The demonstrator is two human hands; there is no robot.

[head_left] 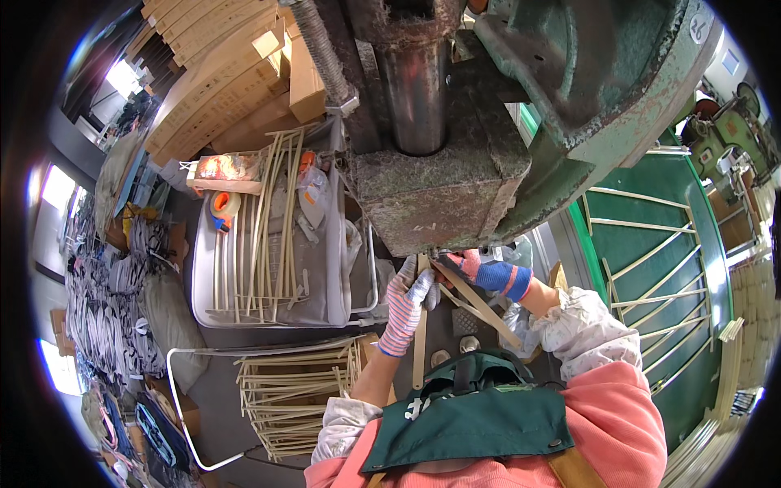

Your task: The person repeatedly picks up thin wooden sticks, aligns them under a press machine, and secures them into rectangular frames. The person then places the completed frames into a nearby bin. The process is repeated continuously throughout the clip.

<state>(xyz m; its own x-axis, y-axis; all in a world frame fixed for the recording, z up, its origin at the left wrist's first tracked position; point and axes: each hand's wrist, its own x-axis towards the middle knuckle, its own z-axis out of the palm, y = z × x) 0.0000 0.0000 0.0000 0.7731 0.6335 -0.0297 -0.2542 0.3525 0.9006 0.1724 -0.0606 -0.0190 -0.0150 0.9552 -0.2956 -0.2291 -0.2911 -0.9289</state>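
My left hand (409,302), in a striped knit glove, grips a long pale wooden strip (419,346) that runs down toward my lap. Its upper end sits just under the rusty block (427,195) of a large green press machine (594,98). My right hand (488,272), in a blue and red glove, holds a second strip (486,311) that slants down to the right. Both hands are close together right below the block. The strip ends under the block are partly hidden.
A grey tray (333,276) with several pale strips lies to my left. A wire rack (293,390) of more strips stands lower left. Cardboard boxes (244,73) are stacked at the back. A green wheel guard (651,268) with spokes is on the right. Bundles lie on the floor at far left.
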